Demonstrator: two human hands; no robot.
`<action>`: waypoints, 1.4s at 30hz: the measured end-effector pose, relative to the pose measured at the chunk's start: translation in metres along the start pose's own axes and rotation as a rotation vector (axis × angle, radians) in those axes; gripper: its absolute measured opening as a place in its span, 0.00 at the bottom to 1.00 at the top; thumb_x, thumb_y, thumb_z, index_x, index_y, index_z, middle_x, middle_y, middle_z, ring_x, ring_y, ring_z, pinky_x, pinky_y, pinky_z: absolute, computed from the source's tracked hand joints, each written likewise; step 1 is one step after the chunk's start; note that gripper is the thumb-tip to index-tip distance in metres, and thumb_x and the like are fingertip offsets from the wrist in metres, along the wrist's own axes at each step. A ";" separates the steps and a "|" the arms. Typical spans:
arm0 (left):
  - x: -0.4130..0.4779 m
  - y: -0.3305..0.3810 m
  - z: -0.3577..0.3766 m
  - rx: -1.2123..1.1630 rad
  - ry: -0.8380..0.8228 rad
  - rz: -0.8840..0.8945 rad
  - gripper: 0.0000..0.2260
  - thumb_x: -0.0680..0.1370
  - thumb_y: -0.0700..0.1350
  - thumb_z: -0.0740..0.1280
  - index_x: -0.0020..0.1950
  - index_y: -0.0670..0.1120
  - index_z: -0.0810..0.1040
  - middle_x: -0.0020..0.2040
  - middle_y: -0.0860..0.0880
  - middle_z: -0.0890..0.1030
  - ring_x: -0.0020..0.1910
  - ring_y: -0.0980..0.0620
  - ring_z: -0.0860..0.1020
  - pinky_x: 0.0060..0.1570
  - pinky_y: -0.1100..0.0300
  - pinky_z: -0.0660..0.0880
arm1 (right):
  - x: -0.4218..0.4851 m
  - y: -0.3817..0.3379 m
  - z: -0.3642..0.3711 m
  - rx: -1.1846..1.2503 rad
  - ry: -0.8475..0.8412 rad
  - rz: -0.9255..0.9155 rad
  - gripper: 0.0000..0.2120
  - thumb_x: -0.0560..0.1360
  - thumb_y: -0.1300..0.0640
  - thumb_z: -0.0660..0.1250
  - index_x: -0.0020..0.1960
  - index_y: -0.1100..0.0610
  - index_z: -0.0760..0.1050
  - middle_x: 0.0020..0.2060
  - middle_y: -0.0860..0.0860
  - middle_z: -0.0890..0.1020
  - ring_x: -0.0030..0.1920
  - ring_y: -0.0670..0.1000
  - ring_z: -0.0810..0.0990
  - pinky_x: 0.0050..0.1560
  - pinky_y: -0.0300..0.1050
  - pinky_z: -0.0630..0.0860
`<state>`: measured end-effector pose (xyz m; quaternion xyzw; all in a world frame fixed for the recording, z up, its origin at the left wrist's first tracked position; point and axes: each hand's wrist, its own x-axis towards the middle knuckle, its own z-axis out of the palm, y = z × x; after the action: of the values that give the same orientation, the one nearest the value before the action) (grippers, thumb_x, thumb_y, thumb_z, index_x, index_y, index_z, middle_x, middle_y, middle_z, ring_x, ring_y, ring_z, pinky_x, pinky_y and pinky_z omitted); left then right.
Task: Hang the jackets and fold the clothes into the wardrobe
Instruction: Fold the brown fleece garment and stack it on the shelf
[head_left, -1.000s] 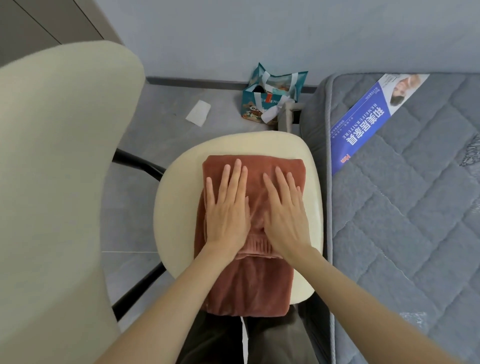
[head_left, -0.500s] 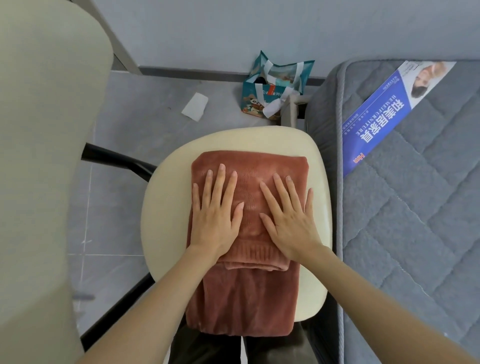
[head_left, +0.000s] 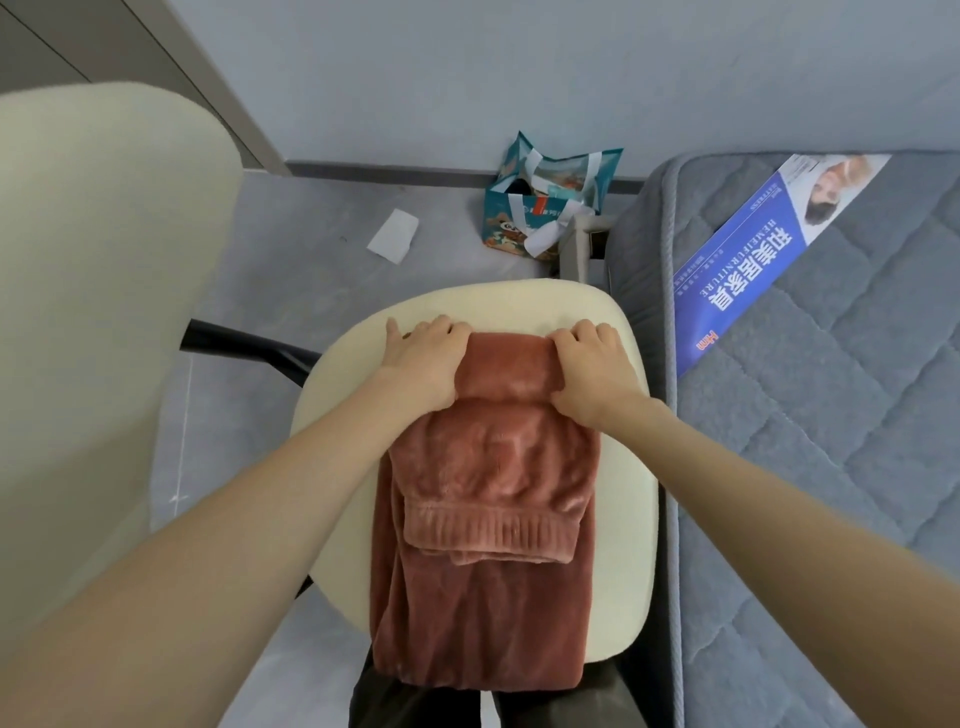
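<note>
A rust-red fleece garment (head_left: 488, 545), folded with its ribbed hem on top, lies along the cream seat (head_left: 621, 525) of a chair. My left hand (head_left: 423, 361) grips the far left corner of the fold, fingers curled over its edge. At the far right corner my right hand (head_left: 592, 371) grips the same edge, thumb on top of the cloth. The garment's near end hangs over the seat's front edge. No wardrobe or jacket is in view.
The chair's cream backrest (head_left: 98, 312) fills the left side. A grey quilted mattress (head_left: 831, 441) with a blue label (head_left: 748, 260) lies close on the right. A teal paper bag (head_left: 545, 202) and a white paper scrap (head_left: 393, 236) sit on the grey floor by the wall.
Both hands slid from lying flat on the middle of the garment to its far edge and curled round the corners. The camera view has shifted slightly.
</note>
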<state>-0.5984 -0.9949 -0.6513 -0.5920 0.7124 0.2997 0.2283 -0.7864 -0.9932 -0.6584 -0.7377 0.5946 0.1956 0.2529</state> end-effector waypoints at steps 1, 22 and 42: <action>0.004 0.002 -0.001 0.002 -0.016 -0.028 0.29 0.73 0.44 0.70 0.71 0.47 0.62 0.68 0.46 0.67 0.68 0.45 0.66 0.69 0.40 0.58 | 0.003 -0.003 -0.001 -0.053 -0.026 0.022 0.23 0.71 0.59 0.66 0.65 0.59 0.66 0.61 0.58 0.68 0.64 0.61 0.64 0.72 0.58 0.55; -0.019 0.011 -0.127 0.028 0.784 -0.045 0.19 0.67 0.37 0.69 0.56 0.43 0.71 0.53 0.46 0.76 0.53 0.44 0.72 0.52 0.52 0.64 | -0.009 -0.001 -0.162 -0.105 0.609 -0.123 0.18 0.64 0.68 0.61 0.53 0.60 0.69 0.49 0.57 0.73 0.50 0.59 0.69 0.45 0.46 0.59; -0.159 0.011 0.074 0.154 0.587 0.134 0.19 0.65 0.32 0.70 0.53 0.45 0.74 0.46 0.47 0.75 0.45 0.44 0.75 0.45 0.52 0.69 | -0.163 -0.033 0.050 -0.163 0.410 -0.284 0.23 0.59 0.66 0.74 0.53 0.57 0.76 0.39 0.51 0.78 0.38 0.55 0.77 0.41 0.46 0.71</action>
<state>-0.5805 -0.8295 -0.5944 -0.5861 0.8058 0.0757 0.0367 -0.7890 -0.8306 -0.5974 -0.8559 0.5063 0.0518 0.0919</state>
